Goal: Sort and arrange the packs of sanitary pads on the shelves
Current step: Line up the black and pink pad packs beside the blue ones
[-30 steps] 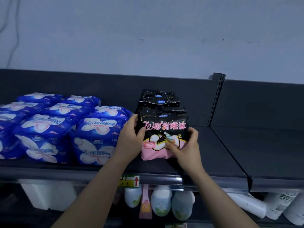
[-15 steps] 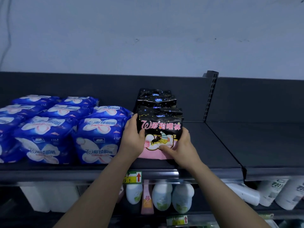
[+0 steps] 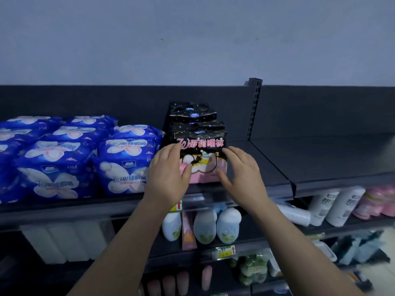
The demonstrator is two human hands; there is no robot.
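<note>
The front black-and-pink sanitary pad pack point(image 3: 203, 161) stands upright near the front edge of the top shelf point(image 3: 64, 212), heading a row of matching black packs point(image 3: 192, 114) that runs back toward 12 o'clock. The left hand point(image 3: 168, 174) is at the pack's 9 o'clock side, fingers extended and relaxed, with its thumb lying across the pink lower corner. The right hand point(image 3: 241, 171) is at the 3 o'clock side, fingers spread and loose, with fingertips at the pack's upper right edge. Neither hand is closed around the pack, and blur hides how firmly they touch it.

Just beside the pack at 9 o'clock sit blue sanitary pad packs point(image 3: 126, 165) in several rows. At its 1 o'clock a slotted shelf upright point(image 3: 254, 107) rises. On the shelf below, at 6 o'clock, stand white bottles point(image 3: 205, 227) and a pink tube point(image 3: 188, 229); toward 4 o'clock are taller white bottles point(image 3: 333, 206) and pink packs point(image 3: 376, 201).
</note>
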